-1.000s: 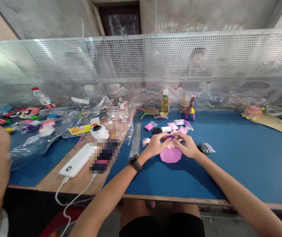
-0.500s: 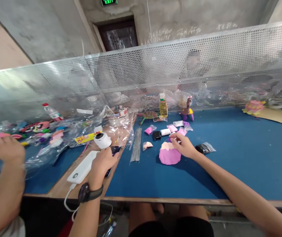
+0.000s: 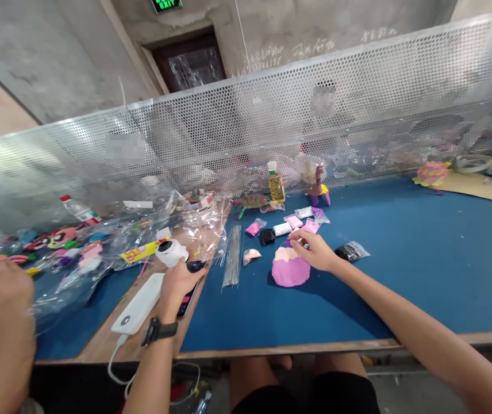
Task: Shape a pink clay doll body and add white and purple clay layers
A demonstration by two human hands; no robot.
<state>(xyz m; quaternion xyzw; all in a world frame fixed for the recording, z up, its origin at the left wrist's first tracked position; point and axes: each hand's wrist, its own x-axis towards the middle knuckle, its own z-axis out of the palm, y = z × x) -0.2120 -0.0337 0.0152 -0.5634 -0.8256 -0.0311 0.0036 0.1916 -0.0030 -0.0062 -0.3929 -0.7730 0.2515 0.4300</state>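
Note:
My right hand (image 3: 317, 252) has its thumb and fingertips pinched together at the upper edge of a rounded pink and pale-peach clay piece (image 3: 291, 270). Whatever lies between those fingertips is too small to make out. My left hand (image 3: 180, 283), with a dark watch on its wrist, rests by a phone (image 3: 184, 305), thumb spread apart from the fingers. Just beyond it stands a white camera-like device (image 3: 172, 252), and a white power bank (image 3: 138, 305) with a cable lies to its left. Small clay packets, including a black one (image 3: 266, 236) and a white one (image 3: 282, 229), lie behind the clay piece.
Thin metal wires (image 3: 232, 259) lie between my hands. A bottle of yellow liquid (image 3: 276, 187) and a clay animal figure (image 3: 318, 187) stand near the perforated metal divider (image 3: 237, 123). At far left, a co-worker's hand (image 3: 7, 282) is over plastic wrap and clay pieces.
The view has shifted slightly, so most things sit further left. My left hand's thumb has spread from the fingers, showing more of the phone. My right hand stays at the clay piece.

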